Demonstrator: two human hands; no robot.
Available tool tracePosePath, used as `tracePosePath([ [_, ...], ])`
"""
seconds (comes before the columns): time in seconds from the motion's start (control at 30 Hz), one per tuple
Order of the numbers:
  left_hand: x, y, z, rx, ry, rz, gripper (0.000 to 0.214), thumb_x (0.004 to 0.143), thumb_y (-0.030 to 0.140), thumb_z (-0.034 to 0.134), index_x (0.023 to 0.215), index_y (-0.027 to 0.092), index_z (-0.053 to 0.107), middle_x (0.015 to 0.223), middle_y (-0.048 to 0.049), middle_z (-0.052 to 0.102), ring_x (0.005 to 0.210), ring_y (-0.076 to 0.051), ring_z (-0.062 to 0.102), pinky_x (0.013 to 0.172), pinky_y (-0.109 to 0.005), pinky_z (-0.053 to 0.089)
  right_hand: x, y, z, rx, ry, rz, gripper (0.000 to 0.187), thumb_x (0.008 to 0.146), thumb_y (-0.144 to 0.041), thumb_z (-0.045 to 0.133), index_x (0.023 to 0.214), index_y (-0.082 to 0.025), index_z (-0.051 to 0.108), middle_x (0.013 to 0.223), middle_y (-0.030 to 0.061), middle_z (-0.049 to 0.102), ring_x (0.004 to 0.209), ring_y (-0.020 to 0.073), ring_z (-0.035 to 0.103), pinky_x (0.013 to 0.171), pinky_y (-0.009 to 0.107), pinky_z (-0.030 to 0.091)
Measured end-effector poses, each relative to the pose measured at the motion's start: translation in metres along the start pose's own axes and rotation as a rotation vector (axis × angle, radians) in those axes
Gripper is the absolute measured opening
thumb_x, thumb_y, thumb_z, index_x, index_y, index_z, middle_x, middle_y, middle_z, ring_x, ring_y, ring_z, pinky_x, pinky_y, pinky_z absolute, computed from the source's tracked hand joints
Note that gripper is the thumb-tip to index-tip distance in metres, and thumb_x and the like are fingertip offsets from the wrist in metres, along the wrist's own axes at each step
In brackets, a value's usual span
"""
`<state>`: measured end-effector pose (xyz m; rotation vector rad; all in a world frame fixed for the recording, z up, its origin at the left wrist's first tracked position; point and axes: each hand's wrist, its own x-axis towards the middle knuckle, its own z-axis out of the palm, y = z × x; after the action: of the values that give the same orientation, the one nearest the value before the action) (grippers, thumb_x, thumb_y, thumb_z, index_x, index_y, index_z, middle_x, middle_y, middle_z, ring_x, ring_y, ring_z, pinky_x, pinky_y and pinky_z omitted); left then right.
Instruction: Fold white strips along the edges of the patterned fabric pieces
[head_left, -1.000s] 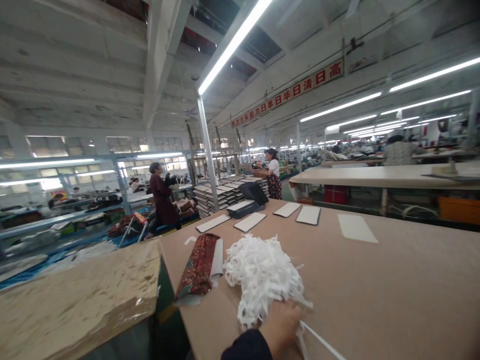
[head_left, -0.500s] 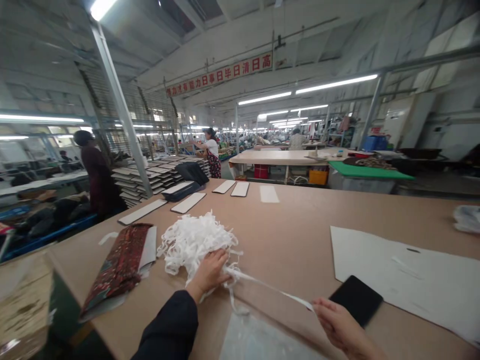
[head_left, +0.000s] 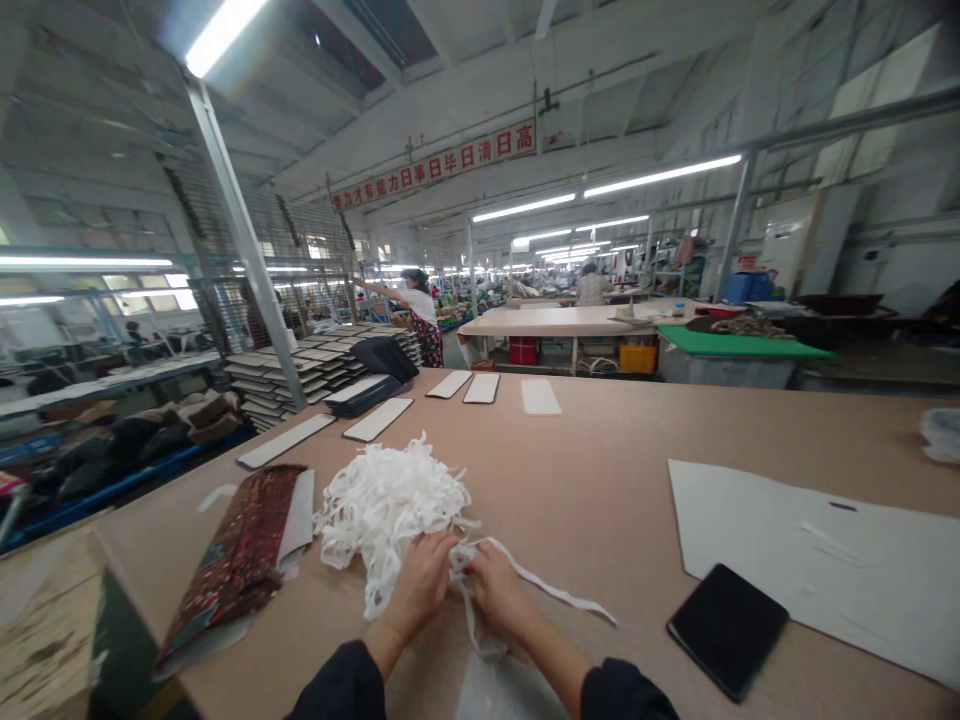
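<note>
So, a white strip [head_left: 551,588] is bunched up between two hands at lower centre of the frame. It's pinched on one side by the left hand [head_left: 424,570], fingers curled in pretty narrow, and on the other by the right hand [head_left: 495,585], also kept nearly closed. The exact fingertip grip can't be made out. The strip's long tail is laid out past the right hand, long axis slanting down toward lower right, free end pointed that way. A tangled pile of white strips [head_left: 394,500] is heaped just beside the left hand. Patterned fabric [head_left: 240,555] is set at lower left, and a black flat item [head_left: 727,630] is placed by a pale board [head_left: 817,560] at lower right. Everything's spread on a brown table [head_left: 585,470].
</note>
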<state>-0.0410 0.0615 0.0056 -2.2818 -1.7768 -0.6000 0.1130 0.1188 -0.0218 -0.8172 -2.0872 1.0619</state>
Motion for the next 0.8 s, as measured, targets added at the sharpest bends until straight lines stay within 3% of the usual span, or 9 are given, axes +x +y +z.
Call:
tracePosePath([
  [0.1, -0.008, -0.007, 0.004, 0.015, -0.035, -0.055, 0.054, 0.073, 0.009, 0.037, 0.126, 0.019, 0.038, 0.125, -0.0095, 0.049, 0.117, -0.022, 0.042, 0.099, -0.042, 0.032, 0.007, 0.002, 0.012, 0.096, 0.042, 0.015, 0.016, 0.06, -0.008, 0.052, 0.065, -0.018, 0.063, 0.085, 0.0047, 0.062, 0.089, 0.0223, 0.053, 0.086, 0.034, 0.036],
  [0.2, -0.014, -0.019, 0.006, 0.156, -0.139, -0.163, 0.064, 0.069, 0.012, 0.044, 0.132, 0.019, 0.032, 0.13, -0.0097, 0.045, 0.12, -0.026, 0.038, 0.098, -0.044, 0.03, 0.0, 0.006, -0.005, 0.2, 0.077, 0.087, 0.011, 0.067, -0.02, 0.053, 0.057, -0.018, 0.058, 0.061, 0.0011, 0.056, 0.068, 0.0194, 0.053, 0.072, 0.033, 0.042],
  [0.27, -0.015, -0.03, 0.005, 0.272, -0.203, -0.246, 0.063, 0.07, 0.012, 0.044, 0.131, 0.018, 0.034, 0.129, -0.011, 0.046, 0.119, -0.028, 0.038, 0.098, -0.046, 0.029, -0.009, 0.01, -0.037, 0.293, 0.142, 0.14, 0.022, 0.076, -0.032, 0.048, 0.062, -0.017, 0.059, 0.057, -0.0001, 0.053, 0.062, 0.0174, 0.052, 0.067, 0.032, 0.044],
  [0.33, -0.014, -0.039, 0.005, 0.336, -0.227, -0.293, 0.055, 0.073, 0.01, 0.04, 0.128, 0.015, 0.04, 0.126, -0.0128, 0.049, 0.118, -0.03, 0.04, 0.098, -0.048, 0.027, -0.021, 0.014, -0.083, 0.437, 0.262, 0.168, 0.03, 0.082, -0.041, 0.042, 0.073, -0.018, 0.06, 0.059, -0.0019, 0.05, 0.061, 0.0148, 0.051, 0.067, 0.031, 0.046],
  [0.43, -0.007, -0.045, 0.008, 0.346, -0.222, -0.299, 0.05, 0.077, 0.005, 0.033, 0.124, 0.015, 0.046, 0.123, -0.0129, 0.052, 0.118, -0.03, 0.04, 0.098, -0.048, 0.026, -0.044, 0.015, -0.156, 0.968, 0.544, 0.201, 0.023, 0.069, -0.036, 0.068, 0.08, -0.017, 0.062, 0.056, -0.0061, 0.044, 0.052, 0.0093, 0.045, 0.055, 0.022, 0.046],
  [0.5, 0.0, -0.043, 0.012, 0.353, -0.218, -0.302, 0.05, 0.078, 0.003, 0.031, 0.123, 0.017, 0.048, 0.121, -0.0127, 0.054, 0.117, -0.03, 0.041, 0.097, -0.048, 0.028, -0.062, 0.012, -0.195, 1.106, 0.654, 0.167, 0.025, 0.063, -0.028, 0.074, 0.083, -0.017, 0.063, 0.052, -0.0083, 0.04, 0.046, 0.0065, 0.039, 0.042, 0.015, 0.038],
  [0.57, 0.007, -0.035, 0.014, 0.364, -0.206, -0.321, 0.051, 0.078, 0.002, 0.031, 0.124, 0.015, 0.047, 0.118, -0.0152, 0.055, 0.115, -0.031, 0.044, 0.095, -0.05, 0.029, -0.081, 0.008, -0.217, 1.115, 0.71, 0.148, 0.024, 0.063, -0.024, 0.074, 0.084, -0.019, 0.063, 0.051, -0.0084, 0.043, 0.046, 0.0061, 0.041, 0.039, 0.013, 0.036],
  [0.67, 0.021, -0.009, 0.014, 0.379, -0.184, -0.334, 0.052, 0.077, 0.001, 0.031, 0.126, 0.011, 0.044, 0.124, -0.0194, 0.05, 0.116, -0.032, 0.043, 0.096, -0.055, 0.025, -0.107, 0.001, -0.219, 1.065, 0.645, 0.263, 0.022, 0.064, -0.019, 0.072, 0.084, -0.019, 0.063, 0.065, -0.0023, 0.06, 0.059, 0.0097, 0.055, 0.053, 0.017, 0.047],
  [0.8, 0.036, 0.056, 0.002, 0.236, -0.167, -0.184, 0.049, 0.075, 0.0, 0.032, 0.119, 0.013, 0.051, 0.128, -0.0148, 0.048, 0.124, -0.028, 0.035, 0.104, -0.052, 0.013, -0.125, -0.008, -0.186, 1.169, 0.394, 0.379, 0.027, 0.067, -0.017, 0.069, 0.093, -0.016, 0.063, 0.1, 0.008, 0.065, 0.084, 0.0159, 0.061, 0.076, 0.025, 0.048],
])
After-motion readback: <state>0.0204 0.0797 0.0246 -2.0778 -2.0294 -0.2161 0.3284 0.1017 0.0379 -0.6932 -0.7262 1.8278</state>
